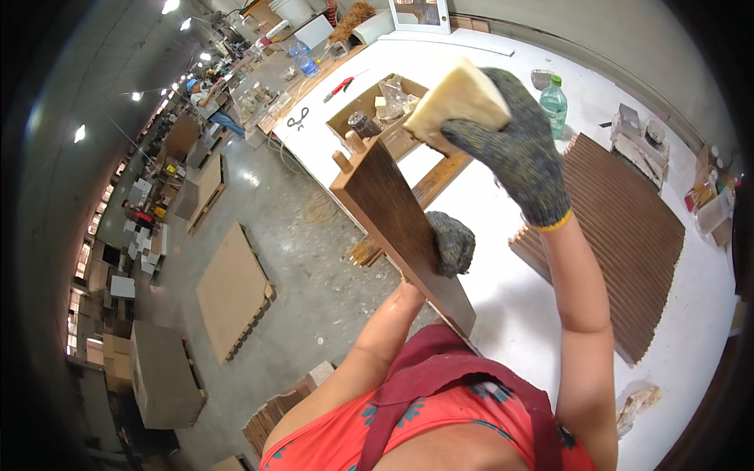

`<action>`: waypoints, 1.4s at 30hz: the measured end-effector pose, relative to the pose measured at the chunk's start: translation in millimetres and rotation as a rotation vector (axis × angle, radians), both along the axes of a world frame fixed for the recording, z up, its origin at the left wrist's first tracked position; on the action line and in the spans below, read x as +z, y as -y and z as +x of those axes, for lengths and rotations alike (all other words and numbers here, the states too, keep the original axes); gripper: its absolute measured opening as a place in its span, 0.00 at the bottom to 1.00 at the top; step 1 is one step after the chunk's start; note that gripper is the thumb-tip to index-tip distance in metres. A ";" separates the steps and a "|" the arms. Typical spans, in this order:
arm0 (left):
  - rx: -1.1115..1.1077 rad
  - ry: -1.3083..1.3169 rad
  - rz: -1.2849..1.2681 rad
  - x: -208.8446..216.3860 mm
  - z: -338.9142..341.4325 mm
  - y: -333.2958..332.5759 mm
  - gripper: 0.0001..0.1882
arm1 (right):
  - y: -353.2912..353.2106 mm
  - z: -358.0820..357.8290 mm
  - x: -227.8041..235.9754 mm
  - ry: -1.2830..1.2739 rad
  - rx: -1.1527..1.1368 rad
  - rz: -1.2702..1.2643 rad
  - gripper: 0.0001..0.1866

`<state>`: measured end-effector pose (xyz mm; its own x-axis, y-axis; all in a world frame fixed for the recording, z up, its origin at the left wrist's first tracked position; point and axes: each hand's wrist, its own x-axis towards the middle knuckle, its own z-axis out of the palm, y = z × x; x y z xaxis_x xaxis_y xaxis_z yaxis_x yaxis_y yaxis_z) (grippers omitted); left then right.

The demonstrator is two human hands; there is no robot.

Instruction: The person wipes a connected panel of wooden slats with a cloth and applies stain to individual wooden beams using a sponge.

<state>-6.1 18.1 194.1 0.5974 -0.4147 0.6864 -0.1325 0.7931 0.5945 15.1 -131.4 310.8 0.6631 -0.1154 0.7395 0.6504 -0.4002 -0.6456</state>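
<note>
My left hand (pixel 454 245), in a dark work glove, is closed around the lower part of a brown wooden board (pixel 393 208). The board stands tilted on edge at the table's left side, hiding part of that hand. Two light dowel pegs (pixel 342 162) stick out of its far end. Raised above the table, my right hand (pixel 528 149), in a dark knit glove with a yellow cuff, grips a cream-coloured sponge (pixel 463 106). Its lower edge is stained brown, and it is apart from the board.
Brown slats (pixel 628 228) lie side by side on the white table (pixel 510 314). A shallow wooden box (pixel 345 118), a green bottle (pixel 554 106), scissors (pixel 298 118) and a red-handled tool (pixel 339 88) sit farther off. Pallets (pixel 232 290) stand on the left floor; a distant person (pixel 208 106) works.
</note>
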 end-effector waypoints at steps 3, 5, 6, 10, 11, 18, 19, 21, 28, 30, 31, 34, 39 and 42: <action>0.006 -0.091 -0.066 -9.5 20.9 -9.8 0.27 | 4.7 -25.0 -12.0 -0.115 0.193 0.387 0.29; 0.085 -0.229 -0.011 -13.7 23.7 -19.1 0.26 | 6.0 -33.5 -18.2 -0.076 0.150 0.443 0.33; 0.208 -0.247 0.067 -14.0 19.8 -20.8 0.27 | 2.1 -38.5 -17.9 -0.037 0.203 0.501 0.33; 0.250 -0.293 0.117 -10.6 15.3 -11.5 0.27 | -3.4 -35.9 -13.2 0.272 0.199 0.309 0.38; 0.253 -0.299 0.114 -9.3 14.1 -9.8 0.26 | -8.8 -34.7 -10.3 0.253 0.202 0.295 0.39; 0.906 -0.178 0.476 -8.3 5.6 -5.3 0.19 | -19.0 -36.5 -29.1 0.209 0.065 0.019 0.35; 0.812 -0.331 0.333 -6.8 4.8 -2.1 0.18 | -17.6 -40.4 -37.5 0.198 0.043 -0.018 0.35; 0.706 -0.399 0.123 -6.4 11.6 -4.9 0.19 | -17.8 -50.7 -69.0 0.191 -0.032 -0.155 0.35; 0.478 -0.396 -0.152 12.9 49.2 -40.9 0.24 | -0.1 -132.1 -153.7 -0.311 -0.004 -0.186 0.26; 0.551 -0.411 -0.199 16.4 59.2 -59.6 0.24 | 16.1 -155.3 -180.4 -0.444 0.015 -0.107 0.27; 0.550 -0.447 -0.245 17.7 62.5 -66.9 0.24 | 26.0 -167.9 -194.7 -0.512 0.006 -0.060 0.27; 0.651 -0.499 -0.300 19.0 67.9 -90.9 0.23 | 64.9 -203.2 -241.9 -0.679 -0.017 -0.234 0.28; 0.835 -0.524 -0.155 23.1 57.1 -62.1 0.22 | 105.5 -212.5 -221.6 -0.673 -0.289 -0.230 0.35; 1.217 -0.108 0.123 -28.0 67.5 -68.0 0.19 | 89.1 -168.8 -158.0 -0.456 -0.365 -0.011 0.39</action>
